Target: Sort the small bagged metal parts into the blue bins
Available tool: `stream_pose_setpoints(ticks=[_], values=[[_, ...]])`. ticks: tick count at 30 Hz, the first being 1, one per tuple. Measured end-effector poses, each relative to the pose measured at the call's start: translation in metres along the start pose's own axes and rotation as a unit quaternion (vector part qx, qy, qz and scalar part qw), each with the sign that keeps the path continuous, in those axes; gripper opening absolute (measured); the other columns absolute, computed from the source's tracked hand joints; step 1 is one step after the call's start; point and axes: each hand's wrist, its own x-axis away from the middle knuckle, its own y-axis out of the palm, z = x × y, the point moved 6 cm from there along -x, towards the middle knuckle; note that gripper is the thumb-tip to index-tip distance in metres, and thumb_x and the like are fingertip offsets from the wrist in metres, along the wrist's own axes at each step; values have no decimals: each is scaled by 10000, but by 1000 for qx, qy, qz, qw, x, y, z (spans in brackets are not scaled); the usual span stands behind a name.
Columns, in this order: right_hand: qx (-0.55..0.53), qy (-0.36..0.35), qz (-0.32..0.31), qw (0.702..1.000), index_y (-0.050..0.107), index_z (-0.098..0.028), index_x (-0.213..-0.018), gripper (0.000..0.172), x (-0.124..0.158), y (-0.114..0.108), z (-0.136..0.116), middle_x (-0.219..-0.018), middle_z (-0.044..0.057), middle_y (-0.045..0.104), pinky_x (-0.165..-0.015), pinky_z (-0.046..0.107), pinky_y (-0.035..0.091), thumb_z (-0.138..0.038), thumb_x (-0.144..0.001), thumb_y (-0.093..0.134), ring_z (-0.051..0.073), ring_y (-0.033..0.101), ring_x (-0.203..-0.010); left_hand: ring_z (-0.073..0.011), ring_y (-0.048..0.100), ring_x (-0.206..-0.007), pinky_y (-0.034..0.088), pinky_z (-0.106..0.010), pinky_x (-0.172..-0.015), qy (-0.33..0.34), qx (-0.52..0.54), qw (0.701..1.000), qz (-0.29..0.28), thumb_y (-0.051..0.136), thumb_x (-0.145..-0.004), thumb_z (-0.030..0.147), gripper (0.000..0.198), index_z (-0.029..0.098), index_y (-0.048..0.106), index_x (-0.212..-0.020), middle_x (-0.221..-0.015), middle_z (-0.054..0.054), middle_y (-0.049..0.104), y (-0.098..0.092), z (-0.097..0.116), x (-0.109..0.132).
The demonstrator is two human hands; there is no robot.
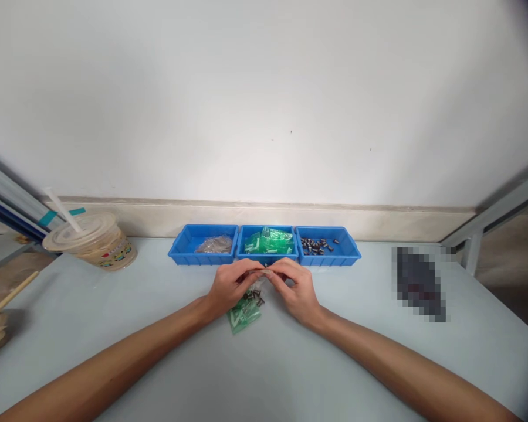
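Observation:
My left hand [232, 286] and my right hand [294, 288] meet in front of the middle blue tray [267, 257]. Both pinch the top edge of a small clear plastic bag [259, 285] that hangs between them. Several small dark metal pieces [252, 297] show inside it. Under my left hand a green packet [243, 313] lies flat on the table. The middle tray holds more green packets [268, 241]. The left tray [202, 245] holds clear bags [215, 244]. The right tray [328, 245] holds loose dark metal pieces [315, 245].
A lidded drink cup [91, 241] with a straw stands at the far left. A wooden stick [9, 298] lies near the left edge. A blurred dark object [419, 282] sits at the right. The pale table [264, 363] ends at a white wall.

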Motion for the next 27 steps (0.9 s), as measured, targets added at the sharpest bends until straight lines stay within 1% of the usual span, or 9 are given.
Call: stream_pose_setpoints(ticks=[3, 7, 13, 16, 19, 22, 25, 26, 27], values=[[2, 5, 8, 1000, 696, -203, -902, 145, 2, 0, 2, -813, 45, 676, -649, 286, 481, -263, -906, 565, 165, 604, -708, -111, 685, -680, 526, -181, -621, 15, 8, 1000, 10, 543, -920, 230, 138, 177, 670, -912, -805, -28, 738, -1, 3, 0], [-12, 22, 22, 999, 663, -199, -919, 113, 6, -1, 7, -835, 36, 673, -618, 264, 484, -245, -901, 562, 141, 594, -658, -114, 699, -740, 532, -177, -665, 7, 11, 1000, 4, 522, -924, 189, 151, 175, 670, -954, -857, -34, 747, -1, 4, 0], [-21, 18, 4, 1000, 641, -198, -895, 121, 5, 1, 8, -826, 33, 656, -610, 258, 485, -243, -913, 530, 132, 582, -647, -94, 678, -657, 505, -156, -585, 13, 29, 999, 8, 524, -913, 156, 153, 172, 670, -954, -828, -24, 747, -1, 1, 2], [-37, 41, 0, 998, 637, -197, -909, 126, 4, 2, 10, -851, 39, 658, -599, 259, 491, -272, -913, 536, 131, 581, -633, -101, 686, -697, 517, -160, -626, -13, 24, 1000, 6, 535, -909, 164, 139, 172, 668, -945, -841, -20, 742, 0, -3, 3], [-45, 60, 7, 997, 630, -198, -964, 136, 4, 0, 11, -892, 44, 656, -601, 262, 494, -297, -902, 561, 131, 585, -635, -92, 657, -610, 506, -166, -575, -54, 19, 998, 7, 557, -901, 203, 115, 169, 661, -937, -787, -6, 727, -3, -5, 0], [-31, 74, 16, 997, 615, -208, -1030, 163, 3, -2, 12, -885, 33, 646, -610, 266, 482, -285, -919, 525, 128, 572, -627, -103, 646, -595, 495, -182, -539, -84, 20, 995, 48, 591, -884, 251, 111, 173, 652, -935, -757, 3, 704, -20, -4, -12], [18, 71, 31, 997, 634, -208, -973, 155, 2, -4, 12, -837, 26, 646, -621, 273, 461, -241, -921, 491, 141, 563, -642, -106, 641, -589, 479, -186, -509, -157, 2, 974, 162, 576, -889, 302, 175, 172, 611, -1001, -827, -10, 692, -60, -15, -30], [41, 66, 32, 996, 646, -206, -938, 154, 1, -4, 12, -820, 27, 651, -626, 276, 455, -224, -911, 495, 148, 567, -654, -111, 639, -586, 471, -189, -505, -174, -27, 971, 164, 574, -885, 323, 209, 173, 604, -1027, -820, -10, 689, -71, -20, -37], [64, 62, 28, 996, 658, -203, -902, 156, 1, -3, 12, -808, 28, 659, -633, 280, 451, -206, -899, 502, 155, 574, -665, -123, 643, -599, 471, -195, -523, -188, -64, 970, 142, 569, -882, 334, 239, 176, 599, -1059, -780, -6, 683, -80, -26, -45]])
